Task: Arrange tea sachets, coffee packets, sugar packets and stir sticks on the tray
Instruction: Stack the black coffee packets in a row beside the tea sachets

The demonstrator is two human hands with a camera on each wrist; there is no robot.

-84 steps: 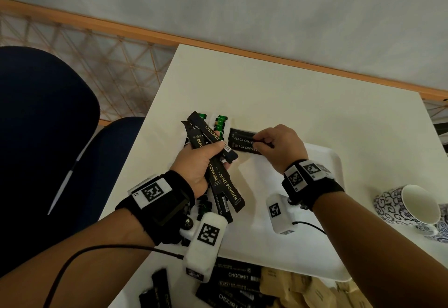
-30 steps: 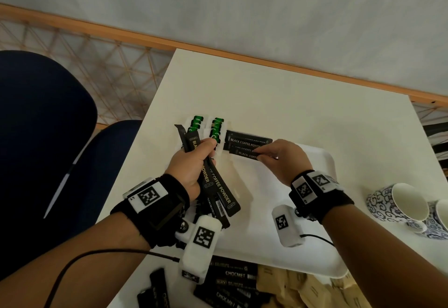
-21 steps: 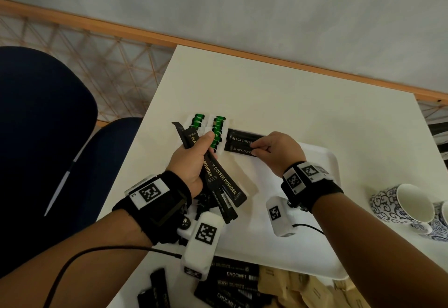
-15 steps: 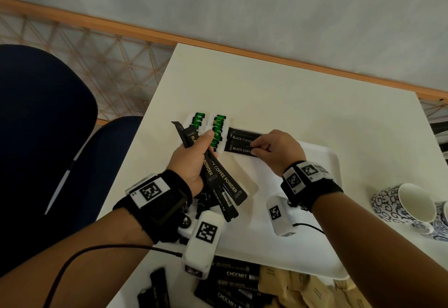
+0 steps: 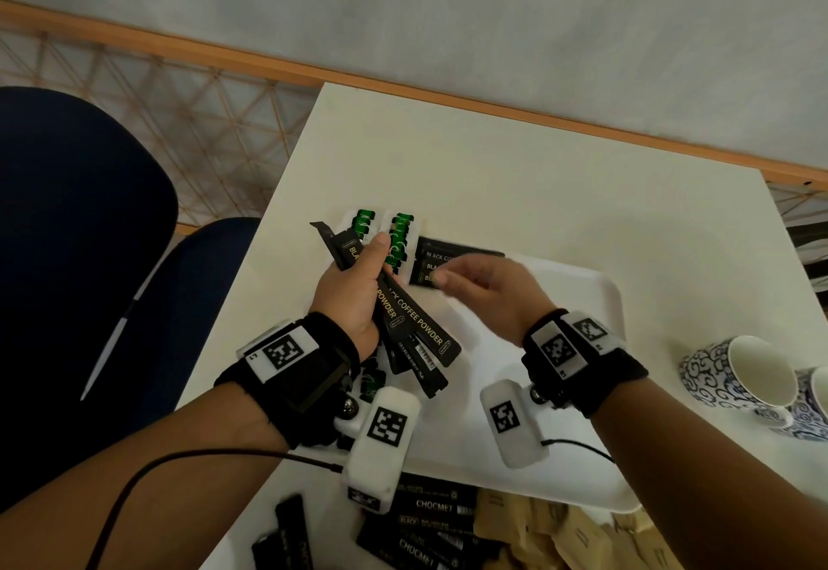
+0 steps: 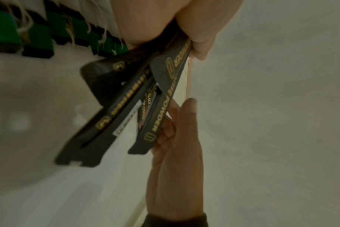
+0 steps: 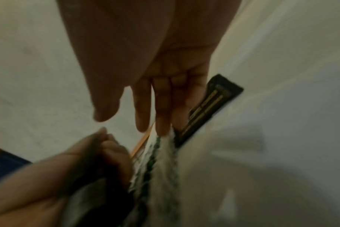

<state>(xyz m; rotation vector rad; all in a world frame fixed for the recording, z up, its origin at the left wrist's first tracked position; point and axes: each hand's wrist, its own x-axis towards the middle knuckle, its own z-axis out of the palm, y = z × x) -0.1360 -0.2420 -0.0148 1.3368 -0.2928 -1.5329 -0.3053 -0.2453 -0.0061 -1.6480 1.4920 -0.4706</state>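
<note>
Left hand (image 5: 354, 287) gripping "BLACK COFFEE POWDER" sticks (image 5: 419, 327), "CHOCMET" packets (image 5: 430, 509) below

White tray (image 5: 600, 296) on a cream table (image 5: 515, 175). Black coffee packets (image 5: 421, 327) lettered in gold. Green-and-white tea sachets (image 5: 400, 233). Brown paper packets (image 5: 560, 533). White cup (image 5: 735, 376), blue swirl pattern. Navy chair (image 5: 80, 211).

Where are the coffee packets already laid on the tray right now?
In the head view, the laid coffee packets lie at the tray's far left corner, just right of the green tea sachets, with the right hand partly over them.
</note>
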